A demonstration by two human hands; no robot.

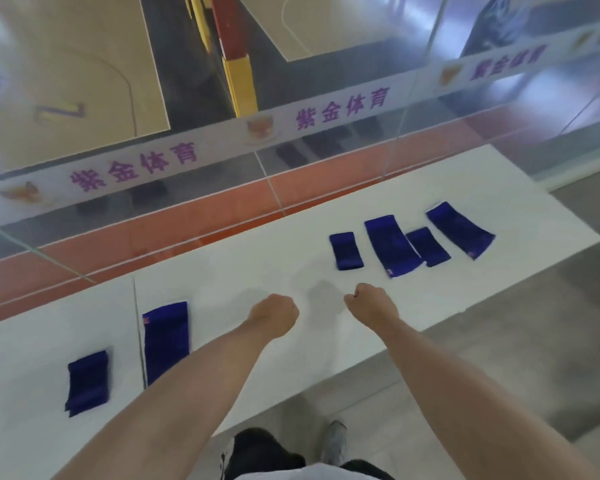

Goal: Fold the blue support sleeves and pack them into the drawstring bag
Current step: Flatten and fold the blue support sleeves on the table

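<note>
My left hand (278, 315) and right hand (369, 303) are curled into empty fists over the desk (257, 265). Two blue left sleeves (165, 341) lie beside my forearm; four right sleeves (392, 245) lie farther out, two touching — lifting one could drag its neighbour askew. I see no drawstring bag.

I see blue sleeves (394, 245) of soft, matt cloth on a smooth white tabletop (257, 265) with a faint sheen; the glass panel (84, 81) behind looks glossy.
</note>
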